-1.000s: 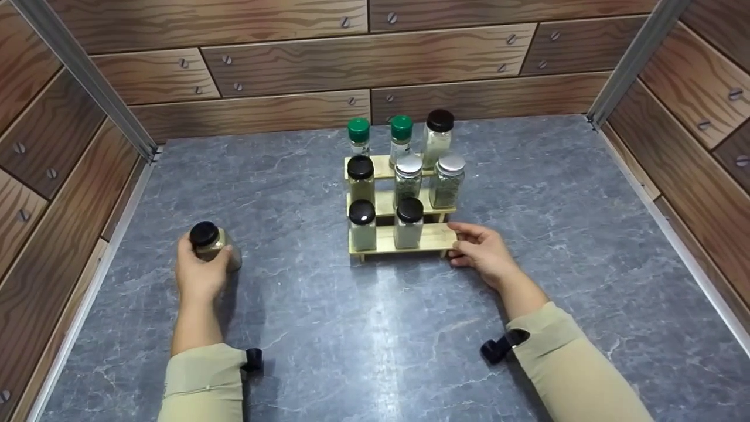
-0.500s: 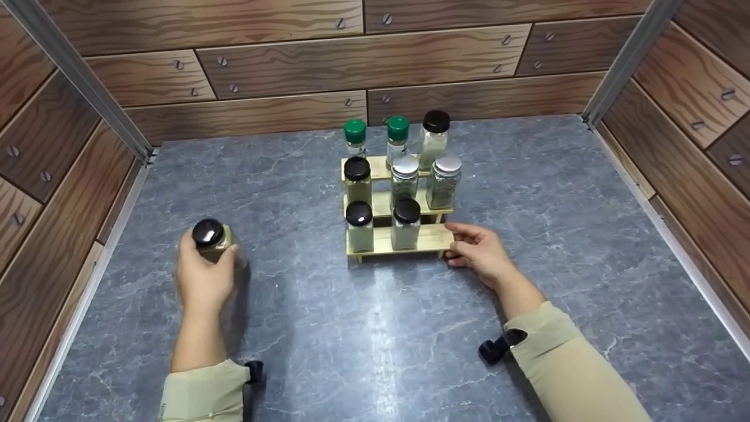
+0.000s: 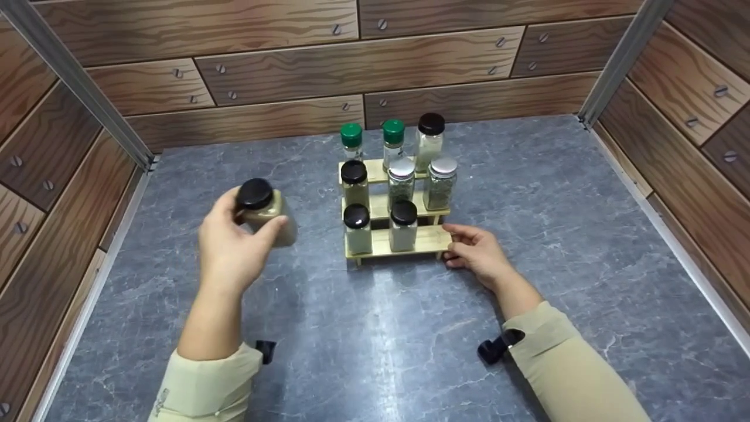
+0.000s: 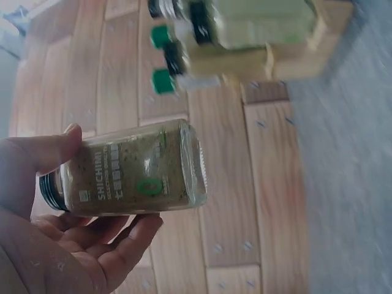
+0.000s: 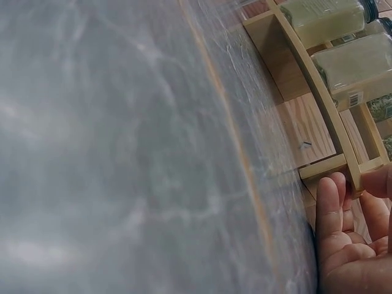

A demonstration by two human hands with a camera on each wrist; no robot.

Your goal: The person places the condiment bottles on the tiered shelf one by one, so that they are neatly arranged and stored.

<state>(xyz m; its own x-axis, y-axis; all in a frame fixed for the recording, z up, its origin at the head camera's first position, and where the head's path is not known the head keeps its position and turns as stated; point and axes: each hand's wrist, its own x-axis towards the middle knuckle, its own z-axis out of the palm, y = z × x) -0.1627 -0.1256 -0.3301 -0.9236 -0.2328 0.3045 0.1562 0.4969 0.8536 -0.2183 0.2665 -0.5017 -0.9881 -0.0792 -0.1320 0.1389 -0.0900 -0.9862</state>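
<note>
A spice jar (image 4: 131, 174) labelled SHICHIMI, glass with a black lid, is in my left hand (image 3: 234, 249). Thumb and fingers grip it near the lid, and it is off the table. Right of it stands a three-tier wooden spice rack (image 3: 433, 239). My right hand (image 3: 480, 255) pinches the right end of the rack's lowest shelf, thumb above and fingers below, as the right wrist view shows. On that shelf are two black-lidded jars, one at the left (image 3: 358, 234) and one in the middle (image 3: 403, 231); bare wood lies to their right.
The middle tier holds a black-lidded jar (image 3: 354, 187) and two silver-lidded jars (image 3: 440, 190). Behind them are two green-capped bottles (image 3: 394, 143) and a dark-lidded jar (image 3: 430, 143). Wood-patterned walls (image 3: 281, 76) enclose the grey marbled table (image 3: 527, 176).
My left hand has lifted the spice jar off the table and carried it right and away from me, nearer the rack. My right hand keeps its hold on the shelf end.
</note>
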